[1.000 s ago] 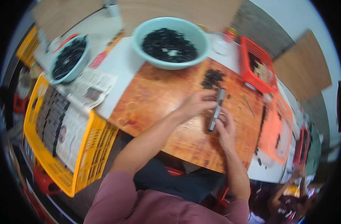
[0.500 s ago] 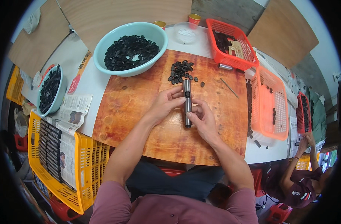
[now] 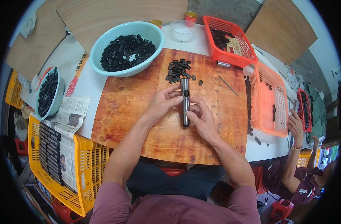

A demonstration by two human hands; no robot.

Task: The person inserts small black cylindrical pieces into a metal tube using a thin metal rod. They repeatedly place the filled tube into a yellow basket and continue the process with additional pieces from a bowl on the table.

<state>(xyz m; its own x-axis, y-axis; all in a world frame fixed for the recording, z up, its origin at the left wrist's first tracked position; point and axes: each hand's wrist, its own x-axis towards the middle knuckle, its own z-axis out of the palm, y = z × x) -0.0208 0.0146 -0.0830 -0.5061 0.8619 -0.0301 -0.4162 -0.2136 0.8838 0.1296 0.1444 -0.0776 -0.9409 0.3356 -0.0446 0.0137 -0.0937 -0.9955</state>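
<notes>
Between my two hands, above the wooden board (image 3: pixel 125 123), is a shiny metal tube (image 3: pixel 185 107) with a dark end at the bottom. A small black oval piece (image 3: pixel 185 93) sits on its upper part. My left hand (image 3: pixel 163 102) closes on the tube from the left, thumb beside the oval piece. From the right, my right hand (image 3: pixel 201 116) grips the tube's lower half with thumb and fingers. Just beyond the tube's top lies a loose pile of black oval pieces (image 3: pixel 178 69). A thin metal rod (image 3: pixel 228 85) rests on the board to the right.
A light blue basin (image 3: pixel 161 37) of black pieces stands at the back left, a smaller basin (image 3: pixel 60 97) further left. Red (image 3: pixel 234 59) and orange (image 3: pixel 258 112) baskets line the right. A yellow crate (image 3: pixel 79 168) holds tubes. A co-worker's hand (image 3: pixel 295 127) reaches in at right.
My hands keep their grip on the tube with little visible movement. The view has shifted slightly. The co-worker's arm at the right has reached forward to the table beside the orange basket.
</notes>
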